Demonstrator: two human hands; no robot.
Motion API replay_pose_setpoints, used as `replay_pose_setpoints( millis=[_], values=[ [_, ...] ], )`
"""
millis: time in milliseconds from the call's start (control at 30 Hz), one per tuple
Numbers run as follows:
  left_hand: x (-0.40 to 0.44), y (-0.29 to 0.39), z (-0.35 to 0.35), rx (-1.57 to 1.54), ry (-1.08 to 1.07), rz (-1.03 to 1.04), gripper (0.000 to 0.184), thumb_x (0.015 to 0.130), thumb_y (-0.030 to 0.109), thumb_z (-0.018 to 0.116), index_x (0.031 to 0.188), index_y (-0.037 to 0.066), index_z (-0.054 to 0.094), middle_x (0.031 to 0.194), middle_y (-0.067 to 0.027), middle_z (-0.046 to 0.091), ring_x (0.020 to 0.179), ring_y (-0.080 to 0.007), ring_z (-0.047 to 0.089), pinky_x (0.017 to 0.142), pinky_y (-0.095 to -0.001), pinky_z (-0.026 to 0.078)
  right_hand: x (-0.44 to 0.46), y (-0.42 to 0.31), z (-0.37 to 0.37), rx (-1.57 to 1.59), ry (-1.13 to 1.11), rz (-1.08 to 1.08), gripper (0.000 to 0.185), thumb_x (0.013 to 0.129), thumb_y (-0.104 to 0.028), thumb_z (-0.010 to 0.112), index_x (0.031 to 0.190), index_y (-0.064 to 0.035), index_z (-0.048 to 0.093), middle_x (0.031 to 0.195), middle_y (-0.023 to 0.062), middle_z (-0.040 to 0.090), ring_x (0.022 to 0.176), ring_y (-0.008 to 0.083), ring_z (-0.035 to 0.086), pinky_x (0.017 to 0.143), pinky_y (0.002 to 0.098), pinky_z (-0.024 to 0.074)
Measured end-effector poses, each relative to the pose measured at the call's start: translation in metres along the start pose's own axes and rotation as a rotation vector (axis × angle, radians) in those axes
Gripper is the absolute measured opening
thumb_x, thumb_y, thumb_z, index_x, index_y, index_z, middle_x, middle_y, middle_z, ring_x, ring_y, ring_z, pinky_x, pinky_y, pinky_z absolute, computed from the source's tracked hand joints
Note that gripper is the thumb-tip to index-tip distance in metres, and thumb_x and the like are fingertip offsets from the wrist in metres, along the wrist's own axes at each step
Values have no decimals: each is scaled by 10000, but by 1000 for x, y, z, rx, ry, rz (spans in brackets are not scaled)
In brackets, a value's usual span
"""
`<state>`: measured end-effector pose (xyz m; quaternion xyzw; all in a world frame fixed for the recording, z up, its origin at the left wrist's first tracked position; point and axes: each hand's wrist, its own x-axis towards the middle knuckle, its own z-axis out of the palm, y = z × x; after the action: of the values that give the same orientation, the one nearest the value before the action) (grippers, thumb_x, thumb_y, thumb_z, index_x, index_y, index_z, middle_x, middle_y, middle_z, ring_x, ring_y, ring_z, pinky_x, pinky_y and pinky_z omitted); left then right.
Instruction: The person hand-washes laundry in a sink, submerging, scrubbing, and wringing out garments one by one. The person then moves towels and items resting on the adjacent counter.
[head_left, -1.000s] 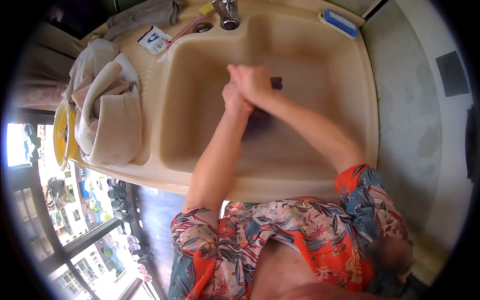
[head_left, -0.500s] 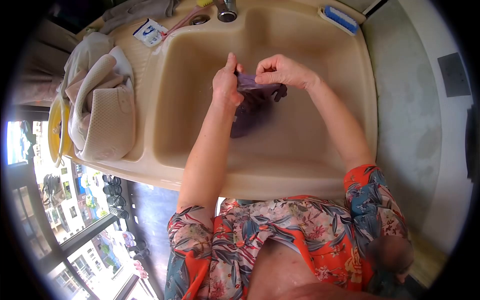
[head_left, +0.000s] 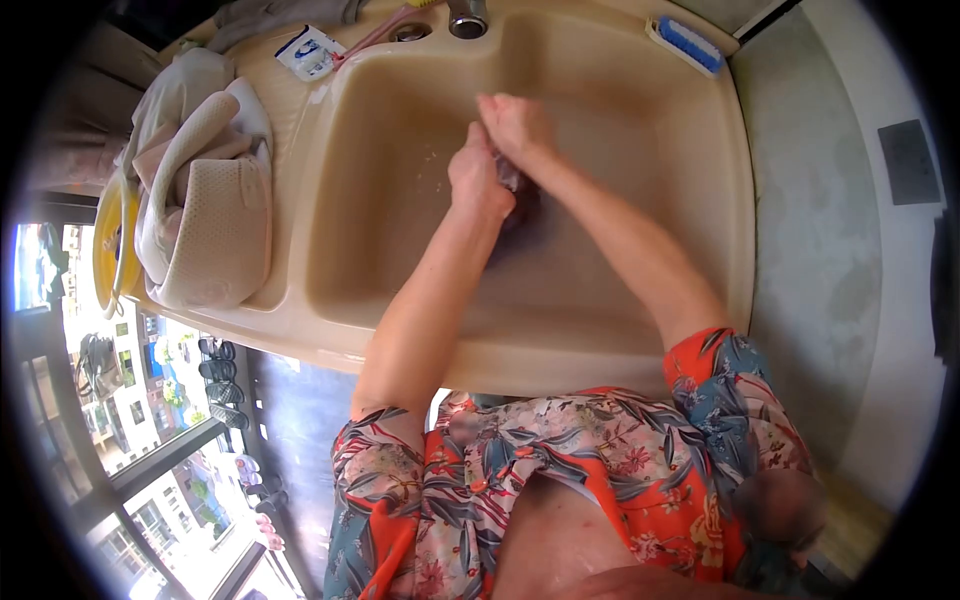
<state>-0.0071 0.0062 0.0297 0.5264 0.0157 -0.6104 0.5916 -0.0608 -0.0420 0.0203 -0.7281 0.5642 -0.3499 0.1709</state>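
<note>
Inside the beige sink (head_left: 735, 200), both my hands are close together over cloudy water. My left hand (head_left: 478, 175) is closed on a dark purple cloth (head_left: 517, 205), its thumb pointing away from me. My right hand (head_left: 520, 130) is pressed against it from the right, fingers curled over the same cloth. Most of the cloth is hidden by my hands and wrists; a wet, bunched part hangs below them into the murky water. A few small suds float left of my hands.
A white mesh laundry bag (head_left: 215, 230) with cloths stands on the left ledge by a yellow basin (head_left: 108, 245). Behind the sink are a white-and-blue packet (head_left: 308, 54), a pink-handled brush (head_left: 380, 30) and the faucet (head_left: 467, 20). A blue-bristled brush (head_left: 688, 46) lies at the back right corner.
My right hand has moved left and crossed over against my left hand, which shifted slightly right. The cloth, spread between them before, is now bunched and mostly covered.
</note>
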Motion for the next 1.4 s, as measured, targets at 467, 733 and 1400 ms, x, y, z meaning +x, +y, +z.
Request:
replay_pose_setpoints(
  millis=[467, 733, 1400],
  values=[
    [85, -38, -47, -430, -836, 77, 278, 891, 314, 458, 843, 53, 540, 820, -47, 546, 743, -172, 526, 627, -286, 424, -41, -15, -6, 124, 52, -380, 339, 828, -293, 526, 601, -41, 522, 580, 168, 532, 528, 348, 518, 494, 398, 408],
    [16, 51, -24, 773, -619, 115, 275, 736, 250, 674, 842, 3, 618, 662, -36, 567, 573, -113, 512, 558, -250, 409, 42, 78, -65, 406, -394, 119, 430, 807, -420, 582, 660, -16, 564, 599, -50, 491, 538, 45, 430, 494, 214, 367],
    [-29, 42, -13, 1935, -368, 1042, 121, 709, 77, 552, 772, 48, 650, 891, -167, 562, 812, -303, 588, 720, -379, 478, -1, 40, -143, -779, -423, -237, 163, 784, -130, 568, 937, -75, 564, 794, 55, 603, 845, 224, 537, 784, 422, 316]
  ],
)
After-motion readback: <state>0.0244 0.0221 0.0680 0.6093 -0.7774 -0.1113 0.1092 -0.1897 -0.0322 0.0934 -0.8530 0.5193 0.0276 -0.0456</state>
